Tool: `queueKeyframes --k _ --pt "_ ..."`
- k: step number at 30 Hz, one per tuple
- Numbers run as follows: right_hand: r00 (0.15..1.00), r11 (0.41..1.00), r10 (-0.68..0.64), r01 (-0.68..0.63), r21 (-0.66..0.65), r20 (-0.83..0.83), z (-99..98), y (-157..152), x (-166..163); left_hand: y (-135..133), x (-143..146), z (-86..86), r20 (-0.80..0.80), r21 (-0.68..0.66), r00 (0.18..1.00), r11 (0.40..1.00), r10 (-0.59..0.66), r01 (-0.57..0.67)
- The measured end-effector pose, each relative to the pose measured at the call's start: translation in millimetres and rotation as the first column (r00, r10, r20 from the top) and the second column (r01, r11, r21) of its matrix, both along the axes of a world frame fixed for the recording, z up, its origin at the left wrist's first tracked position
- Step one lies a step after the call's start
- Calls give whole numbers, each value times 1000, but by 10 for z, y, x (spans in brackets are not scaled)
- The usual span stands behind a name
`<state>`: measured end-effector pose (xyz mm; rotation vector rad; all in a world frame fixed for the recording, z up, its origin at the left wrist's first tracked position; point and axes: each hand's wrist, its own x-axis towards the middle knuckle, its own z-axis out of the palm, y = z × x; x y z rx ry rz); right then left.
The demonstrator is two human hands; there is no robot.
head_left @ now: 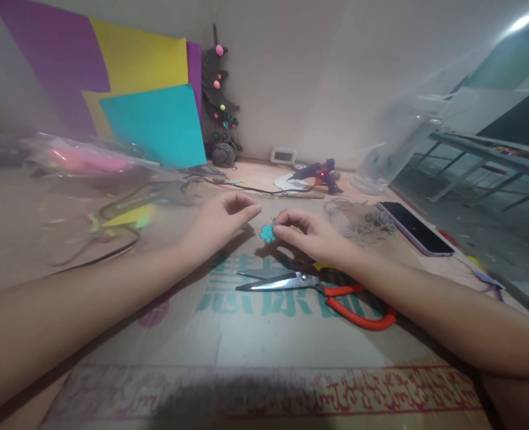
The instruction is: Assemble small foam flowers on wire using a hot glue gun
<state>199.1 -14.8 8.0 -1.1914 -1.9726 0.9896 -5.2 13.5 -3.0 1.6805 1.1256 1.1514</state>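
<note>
Between the thumb and fingertips of my right hand [306, 233] is a small turquoise flower cutout [268, 233], its lobed edge pointing left. To the left of the flower, my left hand [226, 221] is loosely curled, thumb stretched out, with nothing visible in it. A small gap separates the two hands. Below my right hand and wrist lies a pair of scissors [302, 280] with orange-red handles; its blades point left and the right forearm partly covers the grip. Under everything is a printed cardboard sheet [183, 346].
A glue gun [315, 174] with a cord rests at the back, near a small white digital clock [283, 156]. Rightward are tangled grey string [374, 224], a phone [414, 228] and a clear plastic container [376, 161]. Coloured sheets [156, 128] and a plastic bag [89, 158] are leftward.
</note>
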Motion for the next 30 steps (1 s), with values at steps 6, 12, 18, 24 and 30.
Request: queueKeyframes --k 6,12,18,24,30 --pt "1000 998 30 -30 -50 -8 13 -11 -18 -46 25 21 97 -71 992 994 -81 88" --pt "996 995 90 -90 44 13 33 -17 -21 -15 51 -54 165 -88 962 968 -218 235" --pt "986 985 164 -162 54 -34 32 -32 -15 -11 55 -124 64 -29 864 865 -499 501" --pt "979 982 189 -190 -13 -75 51 -74 -16 -42 36 -101 -114 -88 864 871 -491 484" --pt "985 988 141 -146 -43 -97 57 -70 -27 -16 39 -41 -64 -17 956 958 -286 286"
